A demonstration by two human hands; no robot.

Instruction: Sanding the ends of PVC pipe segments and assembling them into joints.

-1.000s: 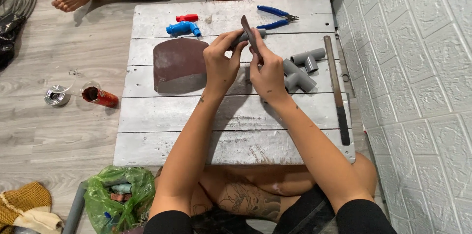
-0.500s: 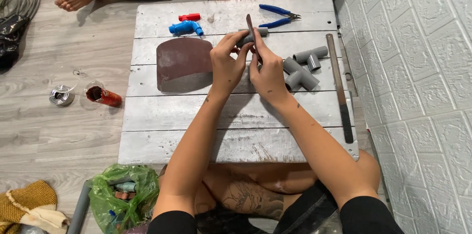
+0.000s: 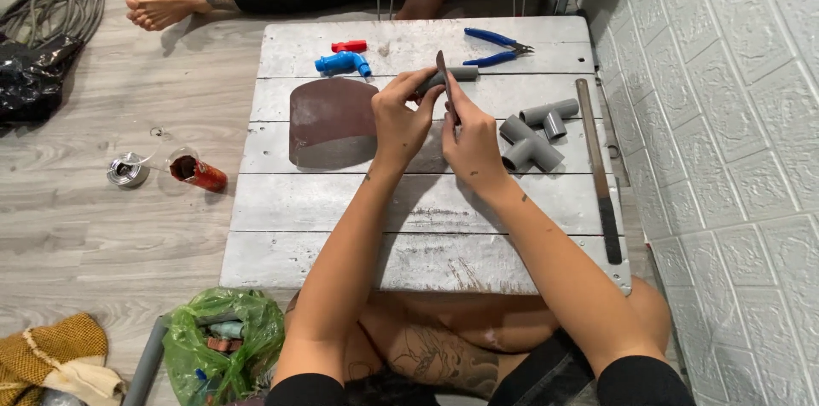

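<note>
Left hand (image 3: 401, 120): closed around a short grey pipe piece (image 3: 456, 76), held level above the table, so that the open end stays steady for the tool.
Right hand (image 3: 471, 137): fingers pinched together on a thin flat file (image 3: 443, 73), blade pointing up and away, tip touching the pipe piece near the left fingers; grip low on the blade, probably for fine control.
Pipe piece: in the air between both hands, over the middle plank, not resting on wood.
Grey pipe fittings (image 3: 531, 135): lying just right of the right hand, tee and elbow shapes grouped together, near for easy reach.
Sandpaper sheet (image 3: 333, 123): dark brown, flat on the table just left of the left hand.
Long flat bar (image 3: 599, 171): along the right edge, out of the working space.
Blue pliers (image 3: 493, 47): at the far side, beyond the hands.
Blue tap (image 3: 343, 63) and red handle (image 3: 349, 46): far left part, side by side.
White plank table (image 3: 426, 248): low, over the crossed legs, bringing the work close to the body.
</note>
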